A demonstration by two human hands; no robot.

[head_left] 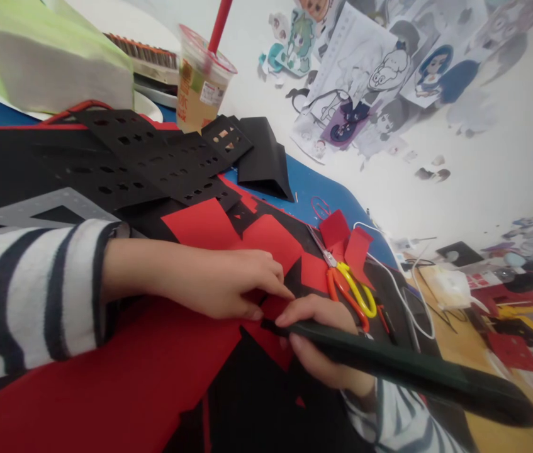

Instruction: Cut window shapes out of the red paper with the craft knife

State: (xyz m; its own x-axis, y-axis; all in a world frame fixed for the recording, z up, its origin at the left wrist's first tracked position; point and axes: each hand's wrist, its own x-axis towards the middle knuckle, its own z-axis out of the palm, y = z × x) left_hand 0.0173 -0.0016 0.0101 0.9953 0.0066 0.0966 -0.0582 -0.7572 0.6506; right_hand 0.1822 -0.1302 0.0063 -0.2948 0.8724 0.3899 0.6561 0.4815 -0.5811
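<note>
A long dark green craft knife [403, 365] runs out of my right hand [323, 336], which is closed around it near the front end. Its narrow tip points left, down at a small red paper piece [275, 343] on the black surface. My left hand [235, 283] bends over that same piece, thumb and index finger pressing it just left of the tip. The tip itself is partly hidden between the fingers. Several red paper squares [273, 242] lie just beyond the left hand, and a large red sheet [119, 377] spreads under the left forearm.
Scissors with orange and yellow handles [351, 289] lie beyond my right hand. Black sheets with cut-out holes [153, 157] and a folded black paper box [263, 154] are farther back. A drink cup with a red straw [204, 82] stands near a grey set square [44, 211]. A white cable [391, 270] crosses at right.
</note>
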